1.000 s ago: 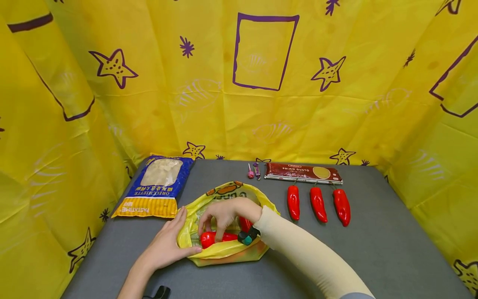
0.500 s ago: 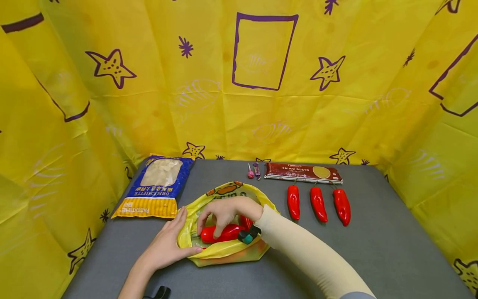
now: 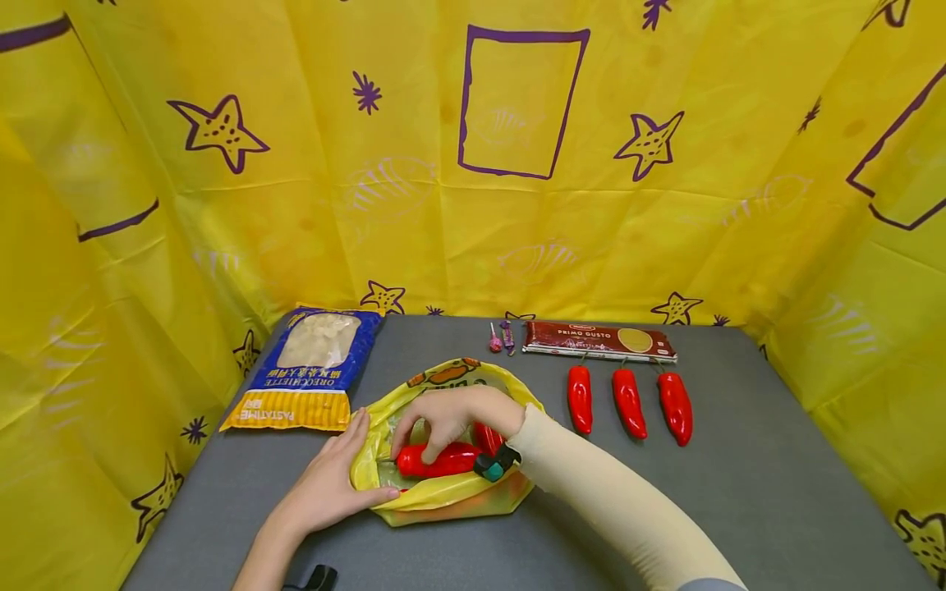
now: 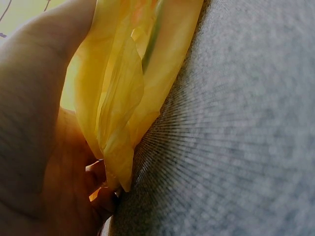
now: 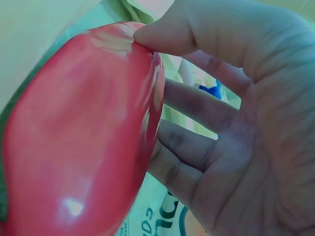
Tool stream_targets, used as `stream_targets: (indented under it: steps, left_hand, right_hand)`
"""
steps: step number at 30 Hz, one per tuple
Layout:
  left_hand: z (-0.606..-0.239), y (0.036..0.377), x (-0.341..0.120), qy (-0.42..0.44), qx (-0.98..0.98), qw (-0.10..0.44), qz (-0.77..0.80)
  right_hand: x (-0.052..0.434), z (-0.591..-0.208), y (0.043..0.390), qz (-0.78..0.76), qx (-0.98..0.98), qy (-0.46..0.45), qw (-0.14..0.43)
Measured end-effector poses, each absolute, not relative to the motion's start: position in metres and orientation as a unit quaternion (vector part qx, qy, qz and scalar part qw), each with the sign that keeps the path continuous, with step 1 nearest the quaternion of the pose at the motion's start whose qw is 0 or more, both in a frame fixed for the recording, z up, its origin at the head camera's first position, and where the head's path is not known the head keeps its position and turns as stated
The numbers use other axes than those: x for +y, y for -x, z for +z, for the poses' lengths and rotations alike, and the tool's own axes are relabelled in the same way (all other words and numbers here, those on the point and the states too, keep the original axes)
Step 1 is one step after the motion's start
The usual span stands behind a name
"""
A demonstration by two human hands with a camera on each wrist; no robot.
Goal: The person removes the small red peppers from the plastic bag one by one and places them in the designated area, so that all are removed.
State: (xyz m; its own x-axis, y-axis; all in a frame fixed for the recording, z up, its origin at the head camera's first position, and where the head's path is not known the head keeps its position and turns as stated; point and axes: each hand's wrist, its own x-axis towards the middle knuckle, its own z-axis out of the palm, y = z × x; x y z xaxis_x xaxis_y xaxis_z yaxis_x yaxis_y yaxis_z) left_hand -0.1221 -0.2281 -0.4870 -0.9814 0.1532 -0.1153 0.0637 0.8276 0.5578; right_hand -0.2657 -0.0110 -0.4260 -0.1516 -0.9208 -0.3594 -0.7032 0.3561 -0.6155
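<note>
A smooth, shiny red plastic pepper (image 3: pixel 436 460) lies on its side in the mouth of a thin, crinkly yellow plastic bag (image 3: pixel 451 492). The right hand (image 3: pixel 451 414) reaches into the bag and holds this pepper, with the thumb on one side and the curled fingers on the other. Up close, the pepper looks round and glossy, with a bright spot of light on its skin. Another red pepper (image 3: pixel 485 437) peeks out inside the bag, behind the right wrist.

The left hand (image 3: pixel 336 476) rests at the bag's left edge. Its fingers lie straight along the outside and its thumb presses on the rim, with the soft yellow plastic folded against the palm.

The bag sits near the front middle of a flat grey table (image 3: pixel 739 509) that looks a bit fuzzy. To the right, well apart from the bag, three more shiny red peppers (image 3: pixel 629 402) lie in a row. Just behind them is a long, dark red packet of pasta (image 3: pixel 600 341). Two small wrapped sweets (image 3: pixel 502 337) lie just left of that packet. At the back left is a puffy blue and yellow bag of pasta shapes (image 3: pixel 310 368).

A wrinkly yellow cloth with purple stars (image 3: pixel 222 131) hangs all around the table.
</note>
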Motion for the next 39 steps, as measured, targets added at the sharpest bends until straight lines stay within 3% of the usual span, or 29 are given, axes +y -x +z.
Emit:
stream_targets:
  steps: [23,39]
  left_hand:
    - [-0.489,0.122,-0.229,-0.063,0.953,0.072,0.286]
    - [-0.49,0.121,-0.229,-0.066,0.953,0.062,0.29]
  right_hand:
    - [0.035,-0.4,0.276,-0.28,0.744,0.53,0.296]
    - [0.077,-0.389,0.268,-0.347,0.814,0.44,0.152]
